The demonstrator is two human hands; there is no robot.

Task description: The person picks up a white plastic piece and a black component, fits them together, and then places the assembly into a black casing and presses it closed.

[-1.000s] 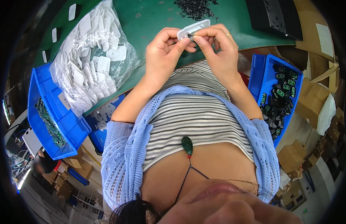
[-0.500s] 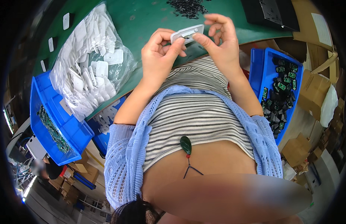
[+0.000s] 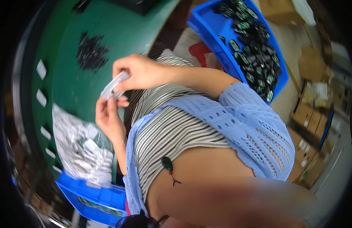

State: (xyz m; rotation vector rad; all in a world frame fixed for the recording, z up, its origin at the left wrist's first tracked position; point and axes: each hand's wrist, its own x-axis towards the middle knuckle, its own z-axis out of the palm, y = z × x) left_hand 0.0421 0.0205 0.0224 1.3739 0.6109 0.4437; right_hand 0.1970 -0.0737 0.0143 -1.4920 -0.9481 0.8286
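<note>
Between my two hands is a white plastic cover (image 3: 116, 84), held tilted above the green table's edge. My right hand (image 3: 140, 71) is closed on its upper end, with fingers and thumb bent around it. At the lower end, my left hand (image 3: 110, 119) pinches the cover between thumb and fingers. The small dark part seen on the cover earlier cannot be made out now, as fingers and blur hide the inner face. Close by the left hand lies a clear plastic bag (image 3: 62, 125) full of similar white covers. Loose small black parts (image 3: 93, 52) form a pile beyond the hands.
A blue bin (image 3: 217, 51) on the right holds black pieces with green circuit boards. Another blue bin (image 3: 96, 192), at lower left, contains green boards. White pieces (image 3: 41, 98) stand in a row along the far left of the green table (image 3: 126, 34). Cardboard boxes (image 3: 310, 62) are at right.
The view has turned, shifting the table and bag leftward and down. My right hand, earlier with raised fingers and its thumb at the cover, has closed on the cover. My left hand keeps its hold.
</note>
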